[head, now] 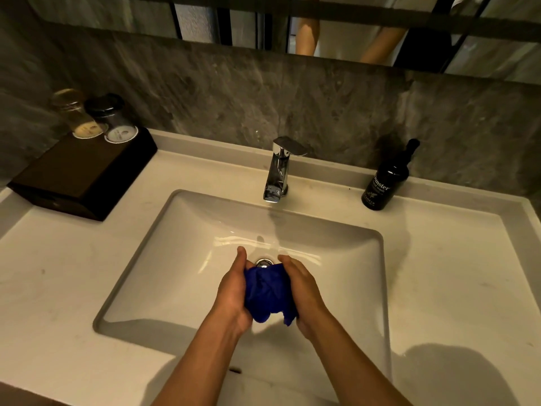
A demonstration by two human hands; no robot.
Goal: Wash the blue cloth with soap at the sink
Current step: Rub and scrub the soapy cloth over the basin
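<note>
A bunched-up blue cloth [268, 291] is pressed between my two hands over the middle of the white sink basin [175, 259]. My left hand [232, 291] grips its left side and my right hand [303, 291] grips its right side. The chrome drain plug [264, 262] shows just beyond the cloth. A chrome faucet [279, 171] stands at the back of the basin, with no water visible from its spout. A black hand-wash pump bottle [385, 183] stands on the counter at the back right.
A dark box [79, 174] sits on the back left of the white counter [58, 288], with two upturned glasses [96, 118] on it. A grey stone wall and a mirror rise behind the sink.
</note>
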